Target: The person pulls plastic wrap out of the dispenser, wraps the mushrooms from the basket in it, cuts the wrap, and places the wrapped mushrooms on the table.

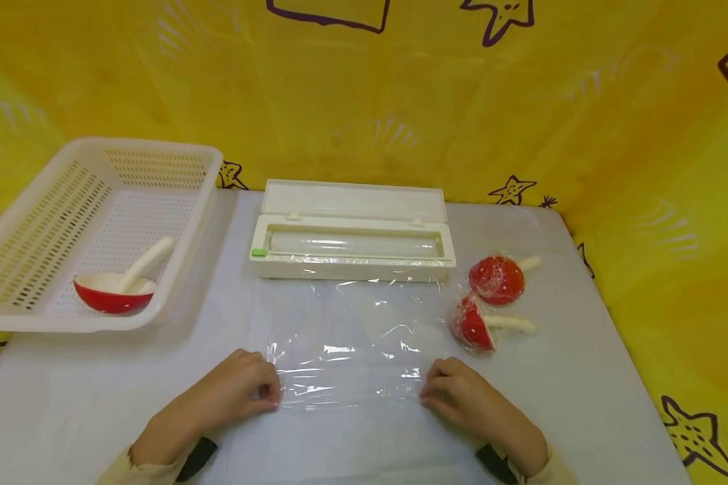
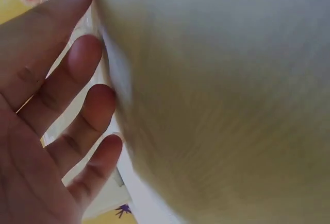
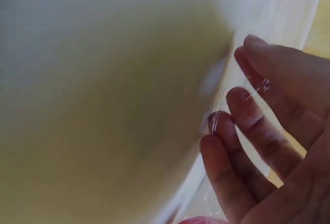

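Observation:
A clear sheet of cling film point(image 1: 346, 350) stretches toward me from the roll point(image 1: 354, 244) inside the white dispenser box point(image 1: 354, 271), whose lid point(image 1: 354, 201) stands raised. My left hand point(image 1: 236, 389) pinches the film's near left corner between thumb and index finger. At the near right corner my right hand point(image 1: 470, 401) pinches the film likewise. In the right wrist view, film clings near the curled fingers point(image 3: 247, 113) and thumb. The left wrist view shows the other fingers point(image 2: 98, 105) of that hand loosely bent.
On the left stands a white plastic basket point(image 1: 182, 269) holding a red-and-white ceramic spoon point(image 1: 114, 295). To the right lie two similar spoons wrapped in film, one farther back point(image 1: 497, 279) and one nearer point(image 1: 474, 325). A yellow patterned cloth point(image 1: 364, 101) hangs behind the table.

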Action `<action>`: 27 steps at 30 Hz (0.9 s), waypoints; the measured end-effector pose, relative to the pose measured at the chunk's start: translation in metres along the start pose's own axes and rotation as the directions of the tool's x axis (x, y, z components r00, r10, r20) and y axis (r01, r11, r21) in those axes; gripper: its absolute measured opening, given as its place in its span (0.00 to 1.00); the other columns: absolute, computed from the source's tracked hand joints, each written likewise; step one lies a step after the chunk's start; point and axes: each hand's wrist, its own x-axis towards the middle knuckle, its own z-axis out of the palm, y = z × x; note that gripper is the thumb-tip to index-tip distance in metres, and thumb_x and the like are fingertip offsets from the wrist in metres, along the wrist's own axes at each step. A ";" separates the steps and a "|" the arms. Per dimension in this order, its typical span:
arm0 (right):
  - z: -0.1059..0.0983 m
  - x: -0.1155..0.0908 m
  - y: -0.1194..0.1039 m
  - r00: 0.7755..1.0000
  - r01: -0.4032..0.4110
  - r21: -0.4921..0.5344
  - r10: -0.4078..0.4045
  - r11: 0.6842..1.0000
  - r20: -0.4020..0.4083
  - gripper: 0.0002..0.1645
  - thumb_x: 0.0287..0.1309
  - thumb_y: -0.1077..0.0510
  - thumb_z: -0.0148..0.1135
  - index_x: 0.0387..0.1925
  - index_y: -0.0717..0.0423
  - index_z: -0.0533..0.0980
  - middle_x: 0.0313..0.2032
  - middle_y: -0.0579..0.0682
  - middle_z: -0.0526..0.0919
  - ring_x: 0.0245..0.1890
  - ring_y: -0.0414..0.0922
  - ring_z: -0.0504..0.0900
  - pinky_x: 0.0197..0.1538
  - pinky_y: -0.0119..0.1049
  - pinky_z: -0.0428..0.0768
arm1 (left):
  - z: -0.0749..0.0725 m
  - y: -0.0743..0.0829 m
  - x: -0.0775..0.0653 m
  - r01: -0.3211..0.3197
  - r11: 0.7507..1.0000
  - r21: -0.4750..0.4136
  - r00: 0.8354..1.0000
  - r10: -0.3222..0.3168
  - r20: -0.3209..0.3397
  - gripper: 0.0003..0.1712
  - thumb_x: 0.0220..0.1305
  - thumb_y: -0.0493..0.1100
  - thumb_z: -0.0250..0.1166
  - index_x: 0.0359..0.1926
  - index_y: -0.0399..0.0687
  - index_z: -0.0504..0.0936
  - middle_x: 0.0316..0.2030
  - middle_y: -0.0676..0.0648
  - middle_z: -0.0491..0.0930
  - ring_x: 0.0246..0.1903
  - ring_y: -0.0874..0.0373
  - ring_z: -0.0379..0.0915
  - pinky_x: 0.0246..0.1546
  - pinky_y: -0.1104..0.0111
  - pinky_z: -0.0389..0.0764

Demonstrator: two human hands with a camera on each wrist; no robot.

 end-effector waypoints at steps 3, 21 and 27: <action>-0.002 -0.005 -0.002 0.999 -0.019 0.013 0.018 1.000 0.037 0.07 0.49 0.59 0.75 0.32 0.46 0.85 0.34 0.36 0.80 0.38 0.36 0.75 0.44 0.31 0.80 | -0.001 0.005 -0.002 0.042 0.999 -0.023 0.998 -0.041 0.047 0.15 0.44 0.44 0.79 0.20 0.66 0.79 0.20 0.72 0.71 0.26 0.76 0.63 0.36 0.69 0.69; -0.003 -0.012 -0.005 0.987 -0.140 0.166 0.124 0.976 0.101 0.10 0.50 0.60 0.75 0.36 0.44 0.85 0.35 0.35 0.81 0.40 0.35 0.74 0.44 0.31 0.78 | -0.036 0.005 -0.033 0.150 0.966 -0.212 0.988 -0.152 0.005 0.14 0.51 0.48 0.77 0.40 0.56 0.86 0.28 0.67 0.75 0.30 0.73 0.68 0.28 0.75 0.72; -0.001 -0.015 -0.005 0.986 -0.148 0.197 0.128 0.969 0.110 0.11 0.52 0.60 0.74 0.37 0.43 0.85 0.36 0.35 0.82 0.40 0.35 0.76 0.44 0.31 0.79 | -0.076 -0.007 -0.043 0.248 0.969 0.017 0.896 -0.223 -0.384 0.25 0.39 0.35 0.80 0.43 0.54 0.85 0.33 0.60 0.82 0.34 0.74 0.69 0.29 0.81 0.70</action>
